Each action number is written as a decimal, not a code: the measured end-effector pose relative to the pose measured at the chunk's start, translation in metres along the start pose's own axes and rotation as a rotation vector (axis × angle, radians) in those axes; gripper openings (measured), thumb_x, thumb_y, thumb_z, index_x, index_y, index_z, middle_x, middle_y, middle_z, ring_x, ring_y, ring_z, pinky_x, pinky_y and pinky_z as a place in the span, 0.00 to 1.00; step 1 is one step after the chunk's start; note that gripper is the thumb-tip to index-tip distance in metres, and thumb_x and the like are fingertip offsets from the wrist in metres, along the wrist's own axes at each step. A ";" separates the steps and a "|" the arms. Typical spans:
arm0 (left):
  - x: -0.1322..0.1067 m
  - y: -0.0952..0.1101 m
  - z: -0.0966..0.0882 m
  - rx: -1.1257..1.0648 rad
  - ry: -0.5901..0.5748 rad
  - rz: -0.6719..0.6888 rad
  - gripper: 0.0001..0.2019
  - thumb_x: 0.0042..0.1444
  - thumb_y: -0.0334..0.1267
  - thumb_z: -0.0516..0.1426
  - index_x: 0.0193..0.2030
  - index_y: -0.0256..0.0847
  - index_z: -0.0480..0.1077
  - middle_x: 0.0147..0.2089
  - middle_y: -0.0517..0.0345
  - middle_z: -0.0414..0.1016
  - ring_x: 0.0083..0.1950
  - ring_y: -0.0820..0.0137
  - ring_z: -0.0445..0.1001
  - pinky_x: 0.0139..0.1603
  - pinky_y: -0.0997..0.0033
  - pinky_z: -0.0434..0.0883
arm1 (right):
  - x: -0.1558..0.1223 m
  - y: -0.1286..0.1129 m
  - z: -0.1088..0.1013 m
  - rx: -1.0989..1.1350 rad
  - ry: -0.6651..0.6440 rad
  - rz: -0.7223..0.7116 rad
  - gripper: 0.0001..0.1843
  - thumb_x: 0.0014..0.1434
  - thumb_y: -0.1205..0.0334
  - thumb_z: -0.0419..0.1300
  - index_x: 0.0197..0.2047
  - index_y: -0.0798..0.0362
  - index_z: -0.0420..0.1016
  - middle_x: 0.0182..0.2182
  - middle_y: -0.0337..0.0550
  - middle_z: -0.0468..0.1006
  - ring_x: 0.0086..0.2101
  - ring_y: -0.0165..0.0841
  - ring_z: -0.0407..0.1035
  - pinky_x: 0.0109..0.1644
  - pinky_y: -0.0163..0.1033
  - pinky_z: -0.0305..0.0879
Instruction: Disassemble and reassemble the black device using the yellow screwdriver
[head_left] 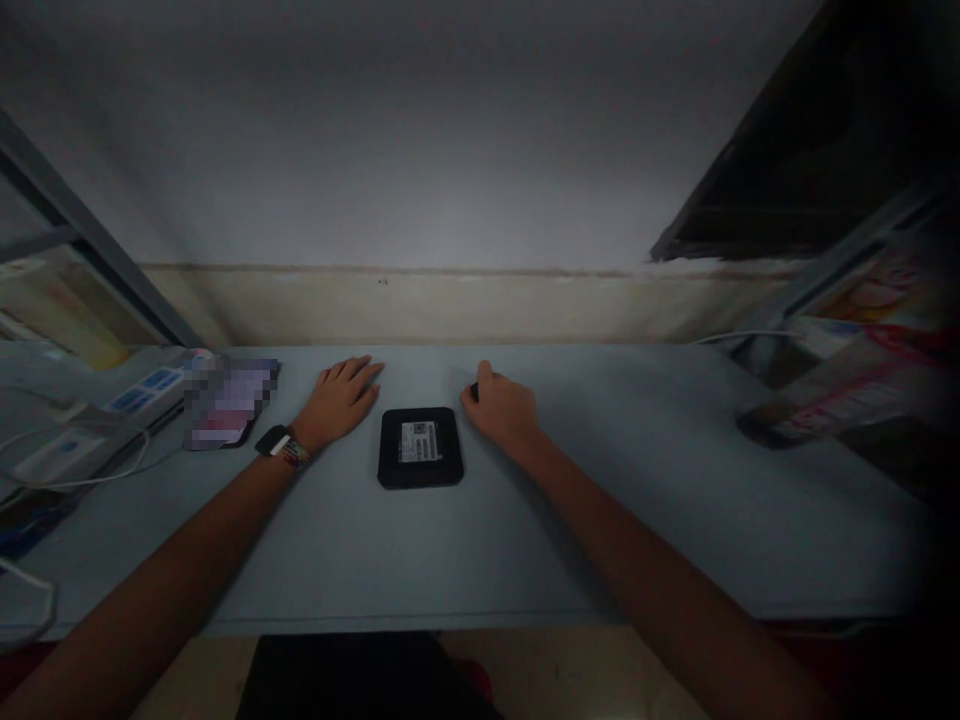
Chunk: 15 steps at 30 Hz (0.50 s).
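My left hand (341, 402) lies flat on the table with its fingers spread, holding nothing. A watch (273, 441) and a beaded bracelet (295, 452) are on that wrist. My right hand (502, 405) is closed around a small black object (475, 391); only its end shows, too little to tell its kind. Between the hands, a little nearer to me, a flat black square device (421, 475) with rounded corners lies on the table, a white printed label facing up. Neither hand touches it.
The light blue table (322, 570) meets a wall behind. Left of my left hand lie a phone (232, 405), a white power strip (150, 395) and white cables (82, 484). At right a clear bottle-like container (810, 395) with a red rim lies by the metal frame (795, 285).
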<state>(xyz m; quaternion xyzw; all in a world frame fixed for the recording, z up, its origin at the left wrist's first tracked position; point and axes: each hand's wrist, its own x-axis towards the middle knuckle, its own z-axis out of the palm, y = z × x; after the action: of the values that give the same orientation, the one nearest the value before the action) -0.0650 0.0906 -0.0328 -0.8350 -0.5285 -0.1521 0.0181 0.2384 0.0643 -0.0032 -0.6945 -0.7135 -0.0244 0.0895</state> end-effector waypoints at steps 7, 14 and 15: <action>0.000 0.000 0.001 -0.015 0.008 0.006 0.28 0.78 0.50 0.45 0.77 0.43 0.64 0.78 0.42 0.65 0.76 0.45 0.65 0.74 0.38 0.64 | 0.000 -0.001 -0.003 0.009 0.004 0.034 0.19 0.74 0.53 0.51 0.59 0.57 0.66 0.43 0.60 0.87 0.42 0.52 0.85 0.42 0.47 0.72; -0.001 0.004 -0.002 -0.019 0.011 -0.004 0.28 0.77 0.50 0.45 0.77 0.44 0.64 0.78 0.42 0.65 0.75 0.44 0.66 0.73 0.36 0.64 | -0.002 -0.001 -0.007 0.003 -0.003 0.018 0.19 0.71 0.52 0.53 0.58 0.56 0.67 0.44 0.59 0.87 0.43 0.52 0.85 0.41 0.46 0.70; -0.001 0.005 -0.002 -0.022 0.010 -0.006 0.28 0.77 0.50 0.45 0.77 0.43 0.65 0.78 0.41 0.65 0.75 0.44 0.66 0.74 0.36 0.64 | -0.002 -0.001 -0.007 0.002 -0.003 0.015 0.19 0.71 0.52 0.53 0.58 0.56 0.67 0.44 0.59 0.87 0.43 0.52 0.85 0.41 0.46 0.70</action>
<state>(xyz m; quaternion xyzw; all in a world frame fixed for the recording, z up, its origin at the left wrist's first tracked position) -0.0617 0.0876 -0.0300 -0.8328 -0.5292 -0.1623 0.0112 0.2384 0.0610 0.0032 -0.6998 -0.7084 -0.0220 0.0893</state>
